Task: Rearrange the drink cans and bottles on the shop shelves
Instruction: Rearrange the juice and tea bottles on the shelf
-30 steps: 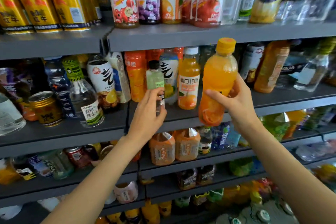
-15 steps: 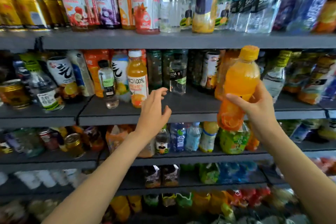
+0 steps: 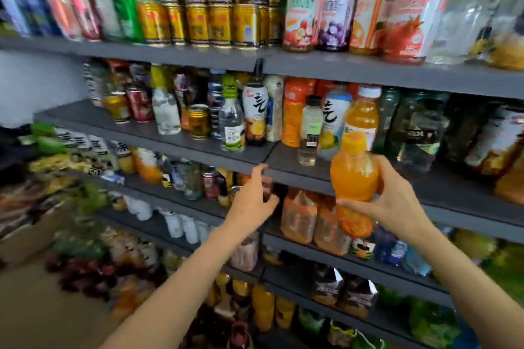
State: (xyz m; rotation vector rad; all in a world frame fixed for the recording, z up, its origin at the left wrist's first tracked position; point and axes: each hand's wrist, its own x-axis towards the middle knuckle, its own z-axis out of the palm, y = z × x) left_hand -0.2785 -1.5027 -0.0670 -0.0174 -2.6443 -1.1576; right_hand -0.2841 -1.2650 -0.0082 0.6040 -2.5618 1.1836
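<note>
The right hand (image 3: 397, 204) grasps an orange bottle (image 3: 354, 178) around its lower body, fingers curled behind it and thumb across the front; the bottle stands upright, its orange cap (image 3: 353, 141) level with the middle shelf (image 3: 297, 171). The bottle is held in front of that shelf's front edge, not resting on it. The left hand (image 3: 252, 201) holds nothing: its fingers are loosely spread, the fingertips (image 3: 262, 168) just at the front edge of the middle shelf, beside the seam where two shelf boards meet. On the middle shelf, behind the left hand, a bare strip of board runs along the front edge. A small clear bottle (image 3: 309, 133) with a dark cap stands close to that edge, to the left of the orange bottle. Behind the small clear bottle stands a juice bottle (image 3: 363, 116) with a white cap. Gold cans (image 3: 215, 22) stand stacked on the board above the middle shelf. The picture is blurred toward its borders.
</note>
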